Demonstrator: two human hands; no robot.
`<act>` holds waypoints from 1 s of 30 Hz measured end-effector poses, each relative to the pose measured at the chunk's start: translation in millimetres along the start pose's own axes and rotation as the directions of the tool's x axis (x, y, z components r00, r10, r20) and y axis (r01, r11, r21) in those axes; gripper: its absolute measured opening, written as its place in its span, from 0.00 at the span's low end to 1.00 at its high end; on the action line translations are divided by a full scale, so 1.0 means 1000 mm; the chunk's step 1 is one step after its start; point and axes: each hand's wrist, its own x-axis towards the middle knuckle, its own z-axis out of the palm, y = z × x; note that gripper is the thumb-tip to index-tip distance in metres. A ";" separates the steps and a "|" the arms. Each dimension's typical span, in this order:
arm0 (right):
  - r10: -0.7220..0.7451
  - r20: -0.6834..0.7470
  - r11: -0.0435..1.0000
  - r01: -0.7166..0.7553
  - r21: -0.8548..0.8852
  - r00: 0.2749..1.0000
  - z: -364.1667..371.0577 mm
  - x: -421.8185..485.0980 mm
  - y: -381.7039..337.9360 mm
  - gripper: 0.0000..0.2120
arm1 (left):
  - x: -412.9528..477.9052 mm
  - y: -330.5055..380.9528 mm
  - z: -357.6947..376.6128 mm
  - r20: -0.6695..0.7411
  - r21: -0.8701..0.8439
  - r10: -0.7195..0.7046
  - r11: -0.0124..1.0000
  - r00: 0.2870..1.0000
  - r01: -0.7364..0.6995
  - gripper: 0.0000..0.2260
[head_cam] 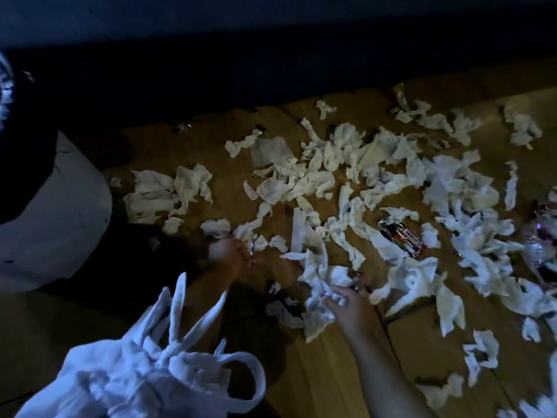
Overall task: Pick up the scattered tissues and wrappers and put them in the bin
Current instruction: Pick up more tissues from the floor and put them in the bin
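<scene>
Several crumpled white tissues lie scattered over a wooden floor. A dark red-and-silver wrapper lies right of centre. My left hand reaches to the left part of the mess and pinches a small silver wrapper beside a tissue. My right hand grips a bunch of tissues near the floor's middle. A white bin lined with a black bag stands at the far left.
A white knotted robe tie hangs in the lower left foreground. More wrappers lie at the back and far right. A dark wall or furniture base runs along the back.
</scene>
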 end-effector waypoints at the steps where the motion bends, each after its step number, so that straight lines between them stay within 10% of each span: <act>1: -0.014 0.034 1.000 0.014 0.001 0.999 0.008 -0.003 0.000 0.13 | 0.000 -0.004 0.003 0.006 -0.144 -0.039 0.989 0.999 0.039 0.14; 21: -0.293 -0.014 0.865 0.271 0.423 0.956 -0.022 -0.083 -0.175 0.11 | -0.168 0.038 -0.155 -0.118 -0.615 0.063 0.779 0.991 -0.123 0.06; 30: -0.518 -0.021 0.707 0.442 0.551 0.855 -0.033 -0.158 -0.300 0.11 | -0.231 0.035 -0.265 -0.518 -0.685 -0.045 0.620 0.854 -0.383 0.16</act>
